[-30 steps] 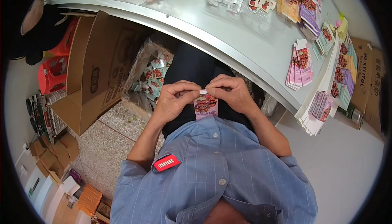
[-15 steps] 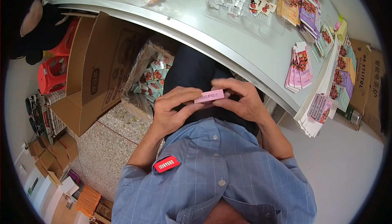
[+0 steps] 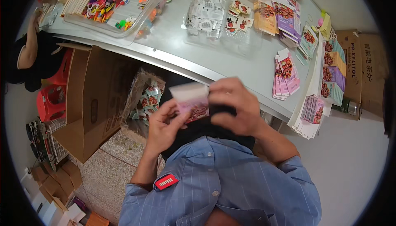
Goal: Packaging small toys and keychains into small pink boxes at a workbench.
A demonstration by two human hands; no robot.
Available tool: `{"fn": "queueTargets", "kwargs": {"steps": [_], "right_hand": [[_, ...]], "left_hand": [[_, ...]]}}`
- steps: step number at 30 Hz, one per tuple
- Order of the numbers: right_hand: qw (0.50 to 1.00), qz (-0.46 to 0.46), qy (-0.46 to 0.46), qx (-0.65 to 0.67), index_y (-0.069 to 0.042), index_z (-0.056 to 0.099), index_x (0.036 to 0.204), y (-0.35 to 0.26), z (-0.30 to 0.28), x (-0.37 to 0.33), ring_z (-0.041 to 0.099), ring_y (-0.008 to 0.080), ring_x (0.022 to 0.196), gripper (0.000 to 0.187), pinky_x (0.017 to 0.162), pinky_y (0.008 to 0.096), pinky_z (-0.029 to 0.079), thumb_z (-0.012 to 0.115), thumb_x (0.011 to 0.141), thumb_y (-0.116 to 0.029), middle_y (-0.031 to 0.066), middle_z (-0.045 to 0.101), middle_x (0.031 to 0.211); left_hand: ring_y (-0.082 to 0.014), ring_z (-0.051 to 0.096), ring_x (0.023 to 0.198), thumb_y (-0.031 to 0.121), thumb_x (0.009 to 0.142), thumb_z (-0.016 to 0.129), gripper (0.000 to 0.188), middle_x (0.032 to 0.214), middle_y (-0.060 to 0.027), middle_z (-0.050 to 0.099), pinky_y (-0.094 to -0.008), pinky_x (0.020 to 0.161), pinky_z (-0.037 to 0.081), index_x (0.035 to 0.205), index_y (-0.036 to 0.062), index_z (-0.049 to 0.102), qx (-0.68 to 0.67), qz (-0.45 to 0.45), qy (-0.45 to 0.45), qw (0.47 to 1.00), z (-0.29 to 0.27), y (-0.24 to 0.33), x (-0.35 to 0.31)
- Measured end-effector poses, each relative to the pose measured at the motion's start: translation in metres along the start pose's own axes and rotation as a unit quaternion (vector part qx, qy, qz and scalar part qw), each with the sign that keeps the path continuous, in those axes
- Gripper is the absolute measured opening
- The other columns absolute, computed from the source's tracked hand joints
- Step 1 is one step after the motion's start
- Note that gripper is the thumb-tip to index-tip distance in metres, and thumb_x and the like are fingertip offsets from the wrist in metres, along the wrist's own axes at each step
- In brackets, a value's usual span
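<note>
A small pink carton (image 3: 194, 107) with a printed food picture and a white flap raised at its top is tilted above my lap. My left hand (image 3: 164, 123) pinches it at its left and lower edge. Close to the carton's right edge, my right hand (image 3: 237, 104) is blurred, its thumb and fingers spread with a gap between them. Its fingertips are near the white flap; whether they touch it I cannot tell.
On the table (image 3: 167, 40) lie a fan of pink cartons (image 3: 285, 75), orange cartons (image 3: 266, 17), purple cartons (image 3: 288, 17), a tub of white sachets (image 3: 205, 11) and a tray of colourful trinkets (image 3: 123, 3). A box of green packets (image 3: 136, 102) and a large cardboard box (image 3: 97, 102) stand on my left.
The pink carton has turned, from its narrow side to its wider printed face with the white flap up. My right hand has come away from its grip. The view has shifted.
</note>
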State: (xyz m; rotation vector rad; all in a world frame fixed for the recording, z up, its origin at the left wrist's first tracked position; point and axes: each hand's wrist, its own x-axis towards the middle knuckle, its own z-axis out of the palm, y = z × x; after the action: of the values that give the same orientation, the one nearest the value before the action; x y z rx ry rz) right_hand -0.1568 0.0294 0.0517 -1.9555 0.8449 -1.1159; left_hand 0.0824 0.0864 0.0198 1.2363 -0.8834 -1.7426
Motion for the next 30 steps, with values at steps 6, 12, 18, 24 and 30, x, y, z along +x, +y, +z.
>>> {"fn": "queueTargets", "kwargs": {"steps": [6,12,18,24,30], "right_hand": [[0.891,0.367,-0.057,0.260,0.000,0.071,0.096,0.007,-0.011,0.014,0.056,0.0044,0.084,0.016,0.073,0.0232,0.045,0.069,0.097,-0.016,-0.0021,0.066,0.087],[0.870,0.387,-0.117,0.282,0.000,0.072,0.101,0.026,-0.015,0.007,0.060,0.0061,0.086,0.014,0.075,0.0258,0.049,0.070,0.097,-0.013,-0.0002,0.069,0.091],[0.983,0.153,-0.035,-0.093,0.000,0.072,0.104,0.022,-0.069,0.077,0.064,0.0138,0.080,0.020,0.071,0.0286,0.051,0.076,0.090,-0.014,0.0077,0.070,0.090],[0.913,0.098,0.108,-0.381,-0.003,0.060,0.133,0.139,-0.181,0.221,0.067,0.0294,0.110,0.054,0.094,0.0398,0.053,0.076,0.086,-0.023,0.0199,0.069,0.121],[0.830,0.208,-0.046,-0.515,-0.005,0.059,0.136,0.231,-0.208,0.253,0.063,0.0380,0.118,0.060,0.102,0.0437,0.049,0.077,0.080,-0.019,0.0225,0.065,0.129]], "left_hand": [[-0.0148,0.068,0.095,-0.002,0.092,0.071,0.035,0.115,-0.0135,0.069,-0.0264,0.075,0.057,0.127,-0.0012,0.065,0.227,0.160,-0.038,0.960,0.018,0.009,0.014],[-0.0352,0.067,0.105,-0.005,0.083,0.074,0.033,0.115,-0.0162,0.070,-0.0398,0.091,0.054,0.115,0.0011,0.070,0.337,0.289,-0.058,0.894,0.022,0.019,0.029],[-0.0296,0.070,0.100,-0.005,0.085,0.074,0.034,0.113,-0.0169,0.069,-0.0352,0.087,0.056,0.119,-0.0012,0.067,0.266,0.241,-0.028,0.933,0.020,0.007,0.035],[-0.0169,0.069,0.099,-0.004,0.090,0.071,0.037,0.115,-0.0133,0.068,-0.0279,0.082,0.059,0.126,-0.0017,0.064,0.154,0.159,0.030,0.975,0.016,0.000,0.043],[-0.0172,0.068,0.100,-0.004,0.091,0.071,0.039,0.117,-0.0141,0.067,-0.0282,0.083,0.060,0.129,-0.0033,0.063,0.121,0.139,0.053,0.981,0.012,-0.004,0.045]]}}
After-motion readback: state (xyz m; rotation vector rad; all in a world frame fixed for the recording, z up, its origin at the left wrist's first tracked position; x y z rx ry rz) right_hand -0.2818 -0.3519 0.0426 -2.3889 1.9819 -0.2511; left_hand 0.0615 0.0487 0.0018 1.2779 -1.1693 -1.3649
